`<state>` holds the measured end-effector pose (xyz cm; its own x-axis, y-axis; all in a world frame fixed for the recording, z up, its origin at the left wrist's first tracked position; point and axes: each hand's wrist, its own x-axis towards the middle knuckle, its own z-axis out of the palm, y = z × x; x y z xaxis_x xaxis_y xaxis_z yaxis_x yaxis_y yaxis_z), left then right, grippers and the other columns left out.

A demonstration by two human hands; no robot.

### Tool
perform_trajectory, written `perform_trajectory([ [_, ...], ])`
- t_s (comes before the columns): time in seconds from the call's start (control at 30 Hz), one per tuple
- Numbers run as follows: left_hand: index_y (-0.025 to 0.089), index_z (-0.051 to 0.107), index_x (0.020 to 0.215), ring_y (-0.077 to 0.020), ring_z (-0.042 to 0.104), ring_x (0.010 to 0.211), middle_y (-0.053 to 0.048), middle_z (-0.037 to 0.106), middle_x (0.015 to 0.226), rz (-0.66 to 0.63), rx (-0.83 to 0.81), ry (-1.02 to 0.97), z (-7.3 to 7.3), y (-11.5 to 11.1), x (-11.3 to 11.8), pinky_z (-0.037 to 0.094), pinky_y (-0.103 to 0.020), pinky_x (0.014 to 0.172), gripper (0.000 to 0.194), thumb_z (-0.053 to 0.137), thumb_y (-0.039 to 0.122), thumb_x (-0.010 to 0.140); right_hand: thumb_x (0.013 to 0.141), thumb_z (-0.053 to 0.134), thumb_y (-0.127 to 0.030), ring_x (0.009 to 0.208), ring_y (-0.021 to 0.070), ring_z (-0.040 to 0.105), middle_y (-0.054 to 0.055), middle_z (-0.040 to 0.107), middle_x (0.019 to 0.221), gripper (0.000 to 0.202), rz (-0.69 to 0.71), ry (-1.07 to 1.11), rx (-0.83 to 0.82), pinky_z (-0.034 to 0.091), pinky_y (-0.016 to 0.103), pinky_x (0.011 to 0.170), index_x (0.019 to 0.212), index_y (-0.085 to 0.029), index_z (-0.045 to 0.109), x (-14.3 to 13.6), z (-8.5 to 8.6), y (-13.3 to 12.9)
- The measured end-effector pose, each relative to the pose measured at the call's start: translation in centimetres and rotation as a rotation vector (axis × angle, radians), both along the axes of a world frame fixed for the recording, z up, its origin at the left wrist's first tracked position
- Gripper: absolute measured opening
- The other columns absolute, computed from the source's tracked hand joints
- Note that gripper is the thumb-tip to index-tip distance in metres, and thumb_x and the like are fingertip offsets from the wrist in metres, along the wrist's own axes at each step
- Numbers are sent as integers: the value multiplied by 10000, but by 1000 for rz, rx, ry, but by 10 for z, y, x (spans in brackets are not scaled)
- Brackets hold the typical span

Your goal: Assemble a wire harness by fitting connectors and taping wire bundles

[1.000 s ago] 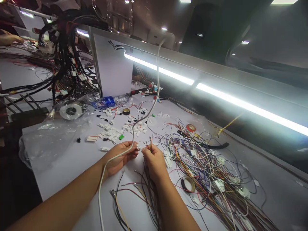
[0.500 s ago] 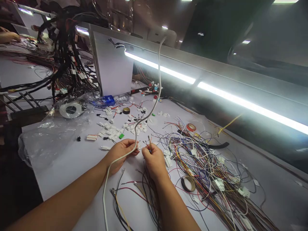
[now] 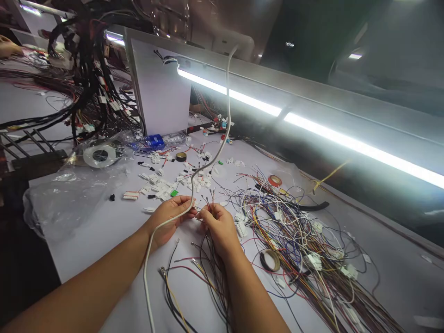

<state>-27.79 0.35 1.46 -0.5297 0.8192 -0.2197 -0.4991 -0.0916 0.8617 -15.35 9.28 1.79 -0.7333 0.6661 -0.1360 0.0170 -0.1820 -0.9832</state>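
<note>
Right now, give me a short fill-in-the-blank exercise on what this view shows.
The hand whose grip holds a bundle of thin wires is the ____ one.
Seen from here, the clear plastic bag lies on the ____ side of the table.
The colour of the bottle's label is ____.

Missing words: right; left; blue.

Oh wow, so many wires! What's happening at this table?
A person's left hand and right hand meet over the table. The right holds a bunch of thin wires; the left pinches something small, too hidden to name. White connectors lie beyond, and a big wire tangle spreads to the right.
</note>
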Motion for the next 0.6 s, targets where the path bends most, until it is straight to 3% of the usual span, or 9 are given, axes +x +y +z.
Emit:
perform_trajectory([
  [0.17,133,675,830,-107,613,654,-14,661,742,-15,-6,20,2,0,3,501,-226,663,222,785,286,713,729,601,-333,421,115,503,-36,591,529,144,-46,-54,6,376,213,428,742,-201,544,-3,-1,-3],
  [0.6,137,648,820,-132,621,630,-7,668,689,60,-53,69,-5,4,8,486,-266,654,307,807,346,660,799,535,-310,542,146,567,-16,674,623,94,-93,-163,351,386,235,512,769,-229,573,-3,-14,-4],
])
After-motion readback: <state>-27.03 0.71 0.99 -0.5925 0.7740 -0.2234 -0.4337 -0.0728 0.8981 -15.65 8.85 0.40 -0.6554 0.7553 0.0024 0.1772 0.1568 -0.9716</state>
